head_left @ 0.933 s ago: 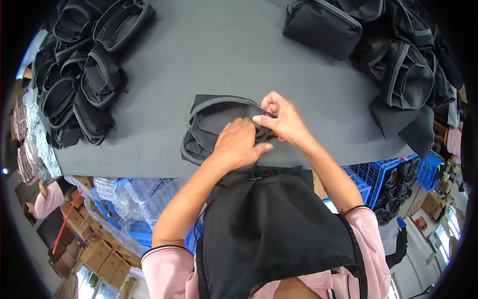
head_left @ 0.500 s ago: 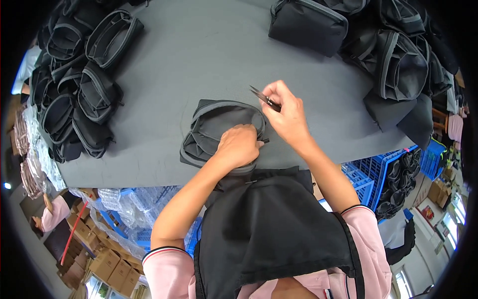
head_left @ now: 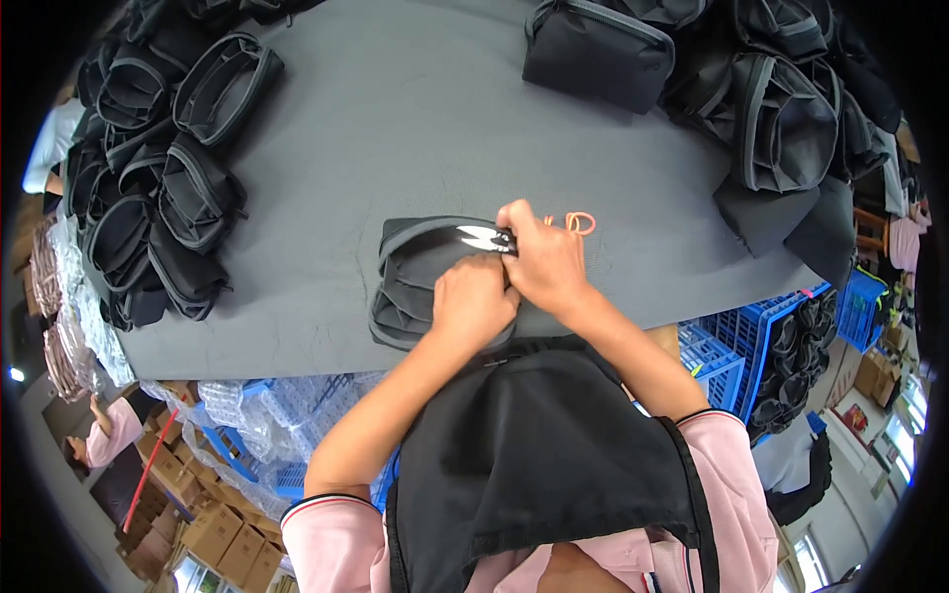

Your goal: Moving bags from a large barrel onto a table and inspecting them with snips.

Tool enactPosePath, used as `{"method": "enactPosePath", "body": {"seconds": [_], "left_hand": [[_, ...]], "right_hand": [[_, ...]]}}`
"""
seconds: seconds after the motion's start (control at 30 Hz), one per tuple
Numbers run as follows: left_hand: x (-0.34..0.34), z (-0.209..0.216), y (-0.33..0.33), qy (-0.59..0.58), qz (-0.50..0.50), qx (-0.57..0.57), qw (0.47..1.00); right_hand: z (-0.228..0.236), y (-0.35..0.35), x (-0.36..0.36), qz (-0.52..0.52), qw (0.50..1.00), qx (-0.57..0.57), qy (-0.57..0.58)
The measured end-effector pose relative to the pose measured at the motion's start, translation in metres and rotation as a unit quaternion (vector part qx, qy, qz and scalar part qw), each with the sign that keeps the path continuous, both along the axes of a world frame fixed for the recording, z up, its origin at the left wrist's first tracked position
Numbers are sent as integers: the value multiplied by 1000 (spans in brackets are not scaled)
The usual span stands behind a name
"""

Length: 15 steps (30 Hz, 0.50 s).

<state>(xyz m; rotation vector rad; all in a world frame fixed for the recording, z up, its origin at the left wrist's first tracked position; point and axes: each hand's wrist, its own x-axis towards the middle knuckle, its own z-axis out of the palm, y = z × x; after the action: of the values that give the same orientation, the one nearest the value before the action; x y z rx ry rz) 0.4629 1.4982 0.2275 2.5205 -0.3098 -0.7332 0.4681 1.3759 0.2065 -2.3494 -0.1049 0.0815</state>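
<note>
A black zip pouch lies open on the grey table in front of me, its mouth facing up. My left hand is closed on the pouch's right side, with its fingers curled over the rim. Close beside it, my right hand is wrapped around small thread snips, whose shiny blades point left over the pouch's opening. The two hands nearly meet at the rim; what lies between their fingertips is hidden. Orange loops, like scissor handles, show on the table just beyond my right hand.
Black pouches are heaped on the table's left side. Another pile covers the right, with one closed pouch at its near left. Blue crates stand below the right edge; bubble wrap hangs at the front left.
My right hand has come down and left with the snips, from above the table to the pouch's right rim. The orange loops have come into view. My left hand still grips the pouch.
</note>
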Motion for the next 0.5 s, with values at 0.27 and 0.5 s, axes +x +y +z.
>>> {"method": "enactPosePath", "body": {"seconds": [0.27, 0.5], "left_hand": [[19, 17, 6, 83, -17, -173, 981], [20, 12, 21, 201, 93, -303, 927]], "right_hand": [[28, -21, 8, -76, 978, 154, 120], [39, -48, -29, -144, 922, 347, 92]]}}
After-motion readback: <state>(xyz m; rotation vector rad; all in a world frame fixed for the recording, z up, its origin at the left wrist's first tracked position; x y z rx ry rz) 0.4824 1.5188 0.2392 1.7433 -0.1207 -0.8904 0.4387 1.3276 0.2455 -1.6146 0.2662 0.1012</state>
